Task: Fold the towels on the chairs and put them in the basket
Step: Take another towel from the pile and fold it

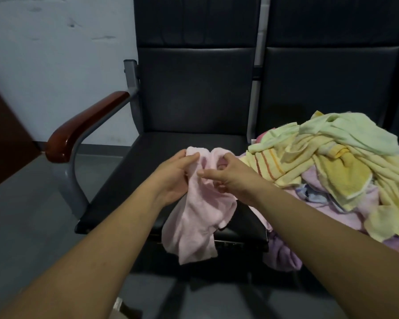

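A pale pink towel (199, 217) hangs bunched over the front of the left black chair seat (134, 180). My left hand (175, 178) grips its upper left edge, thumb on top. Close beside it, my right hand (226, 176) pinches the towel's upper right edge with curled fingers. The towel's lower part droops past the seat's front edge. A heap of crumpled towels (332, 162) in yellow, light green and lilac lies on the right chair and spills over its front. No basket is in view.
The left chair has a brown wooden armrest (83, 127) on a grey metal frame. Black backrests (196, 88) rise behind both seats. A white wall stands at the left, with grey floor (21, 226) below. A dark brown panel edge (2, 134) shows at far left.
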`<action>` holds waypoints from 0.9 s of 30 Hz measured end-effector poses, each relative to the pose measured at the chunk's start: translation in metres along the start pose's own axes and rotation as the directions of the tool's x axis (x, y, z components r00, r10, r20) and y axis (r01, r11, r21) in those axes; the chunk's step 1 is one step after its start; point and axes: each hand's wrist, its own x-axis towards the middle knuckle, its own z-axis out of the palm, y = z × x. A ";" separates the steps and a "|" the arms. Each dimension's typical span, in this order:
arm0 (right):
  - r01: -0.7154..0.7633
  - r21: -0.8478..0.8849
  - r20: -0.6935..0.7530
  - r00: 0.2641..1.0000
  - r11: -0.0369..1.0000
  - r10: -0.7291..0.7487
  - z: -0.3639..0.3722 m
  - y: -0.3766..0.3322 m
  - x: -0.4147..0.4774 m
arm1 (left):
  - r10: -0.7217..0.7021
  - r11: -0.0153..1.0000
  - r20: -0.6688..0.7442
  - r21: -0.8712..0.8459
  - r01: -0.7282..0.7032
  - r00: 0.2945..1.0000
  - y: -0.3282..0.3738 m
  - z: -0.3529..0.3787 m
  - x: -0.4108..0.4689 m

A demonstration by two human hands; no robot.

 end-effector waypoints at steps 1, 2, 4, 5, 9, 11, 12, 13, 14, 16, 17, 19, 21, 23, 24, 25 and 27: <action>0.059 -0.122 -0.045 0.997 0.991 -0.065 0.004 0.001 0.002 | -0.008 1.000 0.038 0.019 0.007 0.999 0.000 0.003 -0.002; 0.097 -0.194 -0.084 0.990 0.976 -0.115 0.007 0.002 0.002 | -0.006 0.999 0.068 0.045 0.003 0.998 -0.001 0.005 -0.002; 0.120 -0.135 -0.143 0.980 0.984 -0.140 0.006 0.003 0.005 | 0.024 0.996 0.017 0.086 -0.025 1.000 -0.001 0.009 -0.003; 0.107 -0.035 -0.148 0.983 0.994 -0.111 0.003 0.002 0.007 | 0.046 0.992 -0.046 0.118 -0.041 0.998 -0.001 0.010 -0.003; 0.005 0.366 -0.007 1.000 0.931 -0.003 -0.005 -0.002 0.008 | -0.023 0.940 -0.045 0.340 0.037 0.999 0.001 0.002 -0.006; -0.024 0.337 0.010 1.000 0.941 0.022 -0.006 0.001 0.012 | -0.137 0.930 0.054 0.350 0.109 0.989 0.001 0.000 -0.010; -0.034 0.286 0.000 0.999 0.958 0.035 -0.006 0.001 0.012 | -0.156 0.921 0.074 0.371 0.118 0.985 0.002 -0.001 -0.010; -0.039 0.235 -0.011 0.999 0.971 0.042 -0.006 0.001 0.012 | -0.151 0.908 0.068 0.405 0.111 0.986 0.002 0.000 -0.010; -0.037 0.196 -0.017 0.999 0.980 0.041 -0.007 0.002 0.011 | -0.128 0.896 0.039 0.433 0.099 0.991 0.003 0.000 -0.010; -0.036 0.167 -0.031 0.999 0.985 0.042 -0.011 0.001 0.010 | -0.072 0.881 -0.020 0.467 0.073 0.997 0.004 -0.002 -0.009; -0.040 0.169 -0.036 0.998 0.985 0.046 -0.013 0.000 0.008 | -0.044 0.875 -0.047 0.479 0.061 0.998 0.006 -0.003 -0.009; -0.062 0.159 -0.087 0.993 0.985 0.076 -0.019 -0.001 0.008 | 0.011 0.884 -0.103 0.467 0.039 0.995 0.008 -0.010 -0.008; -0.069 0.105 -0.206 0.974 0.992 0.089 -0.025 -0.002 0.011 | 0.093 0.896 -0.208 0.444 0.009 0.974 0.010 -0.017 -0.006; -0.050 0.095 -0.293 0.953 0.994 0.075 -0.030 -0.004 0.012 | 0.235 0.823 -0.306 0.568 -0.021 0.923 0.012 -0.025 -0.004; -0.032 0.120 -0.292 0.954 0.992 0.066 -0.031 -0.005 0.012 | 0.304 0.744 -0.320 0.668 -0.014 0.898 0.013 -0.030 -0.004; -0.025 0.152 -0.275 0.959 0.988 0.066 -0.030 -0.005 0.012 | 0.350 0.664 -0.313 0.748 0.001 0.883 0.014 -0.034 -0.004; -0.041 0.185 -0.258 0.962 0.982 0.089 -0.028 -0.006 0.013 | 0.338 0.605 -0.305 0.795 0.043 0.891 0.018 -0.038 -0.005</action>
